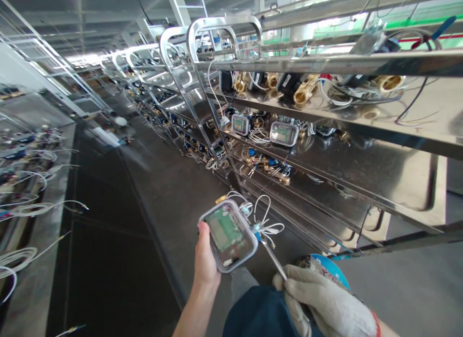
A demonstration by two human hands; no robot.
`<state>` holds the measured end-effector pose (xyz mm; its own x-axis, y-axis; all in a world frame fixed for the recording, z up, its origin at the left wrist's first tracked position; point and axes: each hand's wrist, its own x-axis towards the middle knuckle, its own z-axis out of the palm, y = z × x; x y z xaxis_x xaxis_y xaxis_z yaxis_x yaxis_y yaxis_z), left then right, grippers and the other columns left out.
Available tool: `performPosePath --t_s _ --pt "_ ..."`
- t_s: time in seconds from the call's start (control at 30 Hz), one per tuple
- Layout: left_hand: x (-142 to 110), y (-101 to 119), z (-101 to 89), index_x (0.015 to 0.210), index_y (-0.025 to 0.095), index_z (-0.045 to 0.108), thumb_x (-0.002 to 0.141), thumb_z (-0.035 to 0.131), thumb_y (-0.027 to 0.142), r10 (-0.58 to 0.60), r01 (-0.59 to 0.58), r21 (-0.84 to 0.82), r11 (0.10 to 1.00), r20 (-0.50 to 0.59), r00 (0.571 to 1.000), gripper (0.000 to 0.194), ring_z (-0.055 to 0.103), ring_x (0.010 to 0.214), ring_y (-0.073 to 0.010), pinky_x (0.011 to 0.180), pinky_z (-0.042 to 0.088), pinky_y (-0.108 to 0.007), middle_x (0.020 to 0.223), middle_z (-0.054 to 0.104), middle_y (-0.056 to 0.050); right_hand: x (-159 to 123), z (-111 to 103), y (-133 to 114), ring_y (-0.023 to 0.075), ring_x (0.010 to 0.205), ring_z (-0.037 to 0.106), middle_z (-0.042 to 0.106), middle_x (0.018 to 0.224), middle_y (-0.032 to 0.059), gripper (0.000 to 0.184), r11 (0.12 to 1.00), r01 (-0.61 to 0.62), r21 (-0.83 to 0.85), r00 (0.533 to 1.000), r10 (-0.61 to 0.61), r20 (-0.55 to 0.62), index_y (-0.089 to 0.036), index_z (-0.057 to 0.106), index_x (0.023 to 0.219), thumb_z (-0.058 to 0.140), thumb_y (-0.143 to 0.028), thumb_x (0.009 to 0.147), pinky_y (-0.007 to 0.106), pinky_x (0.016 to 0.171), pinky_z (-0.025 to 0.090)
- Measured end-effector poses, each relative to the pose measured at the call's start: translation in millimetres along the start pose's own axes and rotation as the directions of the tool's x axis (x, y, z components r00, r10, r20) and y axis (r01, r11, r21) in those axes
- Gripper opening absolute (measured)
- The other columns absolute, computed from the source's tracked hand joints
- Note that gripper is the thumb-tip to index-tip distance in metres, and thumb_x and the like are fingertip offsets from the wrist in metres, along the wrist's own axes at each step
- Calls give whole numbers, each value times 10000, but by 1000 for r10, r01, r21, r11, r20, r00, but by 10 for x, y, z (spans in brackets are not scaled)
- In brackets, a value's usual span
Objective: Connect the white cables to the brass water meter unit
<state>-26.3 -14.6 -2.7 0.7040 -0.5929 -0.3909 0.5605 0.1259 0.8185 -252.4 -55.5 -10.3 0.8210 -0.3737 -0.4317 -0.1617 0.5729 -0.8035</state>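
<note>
My bare left hand (pixel 204 259) grips a small meter module (pixel 228 235) with a clear cover over a green display board; white wires (pixel 265 220) loop off its far side. My right hand (pixel 321 301), in a grey work glove, holds a thin metal tool (pixel 274 259) whose tip reaches the module's right edge near a blue fitting. Both hands are low in the view, above my dark blue trouser leg (pixel 258 313).
A long row of stainless steel shelf racks (pixel 325 148) runs along the right, loaded with similar meter modules (pixel 284 133), brass fittings (pixel 304 93) and wire coils. More wired units lie on a rack at the left (pixel 25 182). A dark floor aisle (pixel 119 240) lies between.
</note>
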Motion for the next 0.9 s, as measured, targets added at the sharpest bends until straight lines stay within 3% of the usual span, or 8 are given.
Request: performPosePath --t_s 0.1,0.17,0.33,0.47,0.6,0.67,0.8,0.9 --pt "48 221 26 942 149 705 982 376 341 -109 112 -124 986 32 994 383 713 739 -207 695 594 -306 861 749 -70 -27 -294 11 73 503 372 443 562 -31 478 870 20 -493 991 -84 -107 -146 581 785 458 -593 902 192 452 268" --pt "75 300 7 877 153 711 986 359 272 -152 159 -160 974 58 987 387 708 659 -187 632 596 -278 804 750 -60 12 -412 -15 76 537 358 433 589 -31 487 794 25 -608 985 -124 -120 -145 569 736 446 -584 910 197 469 261" --pt "71 318 -55 875 111 705 989 349 261 -320 338 -129 932 144 936 403 706 631 -207 616 600 -308 769 744 -95 38 -513 -209 79 557 366 445 622 -24 489 786 110 -609 989 -146 -10 -134 562 723 456 -575 907 201 473 263" --pt "85 240 -91 957 76 691 986 381 282 -389 421 -97 902 239 890 374 712 683 -208 738 587 -307 810 744 -113 32 -564 -358 76 559 351 449 629 -27 482 814 127 -567 991 -84 102 -124 578 748 517 -586 873 196 472 266" --pt "123 150 -113 1131 76 645 966 444 314 -448 497 -34 867 384 807 353 710 837 -237 861 546 -318 914 741 -120 138 -614 -442 68 540 339 427 594 -42 466 812 131 -569 981 -22 195 -118 597 722 626 -576 801 198 464 246" --pt "107 147 -97 1162 82 631 964 446 316 -472 521 -18 853 398 787 358 705 868 -241 878 537 -316 947 737 -119 176 -645 -437 70 549 354 441 604 -38 462 806 145 -574 973 -10 231 -114 610 715 657 -569 777 200 469 248" --pt "-1 175 -36 1022 111 687 982 391 302 -402 433 -55 900 282 871 355 713 753 -203 790 562 -280 876 746 -88 127 -648 -263 58 514 336 427 583 -47 467 866 153 -477 980 -70 186 -118 583 717 619 -575 808 196 442 227" --pt "-85 62 -23 969 137 705 963 427 403 -215 223 -28 975 160 963 385 706 725 -200 720 567 -275 840 746 -70 90 -422 -81 50 415 317 399 514 -73 465 952 58 -300 998 -56 17 -134 557 826 510 -594 869 184 386 224"
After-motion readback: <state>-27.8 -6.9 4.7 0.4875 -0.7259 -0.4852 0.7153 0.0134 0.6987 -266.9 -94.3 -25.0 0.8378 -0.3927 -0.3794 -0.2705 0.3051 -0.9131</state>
